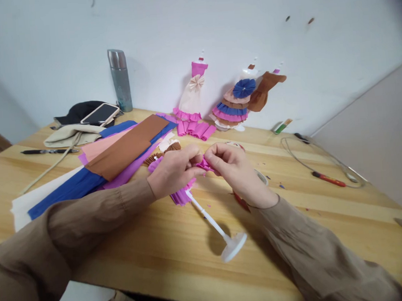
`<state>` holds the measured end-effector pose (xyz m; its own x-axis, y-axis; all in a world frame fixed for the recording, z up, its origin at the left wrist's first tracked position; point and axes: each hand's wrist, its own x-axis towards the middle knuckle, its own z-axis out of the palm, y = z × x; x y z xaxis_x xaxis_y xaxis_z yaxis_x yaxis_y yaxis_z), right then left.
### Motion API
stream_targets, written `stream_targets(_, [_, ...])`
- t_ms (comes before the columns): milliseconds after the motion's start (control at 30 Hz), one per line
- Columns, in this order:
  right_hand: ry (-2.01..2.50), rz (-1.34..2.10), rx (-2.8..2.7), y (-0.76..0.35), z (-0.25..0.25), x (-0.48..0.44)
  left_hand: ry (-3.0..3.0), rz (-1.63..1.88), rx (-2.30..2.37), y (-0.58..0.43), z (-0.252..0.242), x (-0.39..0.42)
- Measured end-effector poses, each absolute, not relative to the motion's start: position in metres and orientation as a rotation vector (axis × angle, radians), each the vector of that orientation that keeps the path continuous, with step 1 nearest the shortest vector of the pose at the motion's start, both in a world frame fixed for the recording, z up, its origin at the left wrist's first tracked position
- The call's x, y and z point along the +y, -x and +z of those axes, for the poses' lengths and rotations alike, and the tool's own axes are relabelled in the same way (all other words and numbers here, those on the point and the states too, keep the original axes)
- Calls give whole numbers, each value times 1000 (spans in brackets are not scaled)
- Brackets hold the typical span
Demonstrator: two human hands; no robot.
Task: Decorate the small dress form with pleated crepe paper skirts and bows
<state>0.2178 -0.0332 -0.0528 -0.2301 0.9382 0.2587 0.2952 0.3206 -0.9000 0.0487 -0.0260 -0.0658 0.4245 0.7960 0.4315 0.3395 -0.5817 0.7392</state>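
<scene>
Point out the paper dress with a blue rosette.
The layered, ruffled dress at the wall. The cream dress left of it bears a cream bow; the purple dress in the left hand and right hand shows none.

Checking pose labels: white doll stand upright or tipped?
Tipped: the white stand slants down from the left hand, its round base not flat on the table.

Pale wooden table (pixel 181 258) before me. To my left lie fanned crepe-paper sheets (pixel 124 149) in white, blue, pink, brown and purple. Beyond them are a beige cloth (pixel 67 135), a black pen (pixel 44 151) and a steel flask (pixel 121 80) upright by the wall. Far middle: folded pink strips (pixel 199 129). To my right: a thin cable loop (pixel 301 163), a red-handled tool (pixel 328 180) beside it, and a green-and-white stick (pixel 282 126) near the wall.
</scene>
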Motion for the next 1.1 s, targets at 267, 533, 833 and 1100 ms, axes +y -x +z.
stream_targets(267, [1072,778,-1768,-217,-53,-34,-1788,1134,911,-52,-68,-23])
stream_targets(533, [1060,803,-1772,-218,-51,-32,-1487,987,831,-54,-66,-22])
stream_targets(833, [1017,940,-1774,-221,-50,-33,-1325,866,831,-53,-63,-26])
stream_targets(1100, [1100,834,-1791,-225,-48,-31,-1328,861,803,-52,-65,-24])
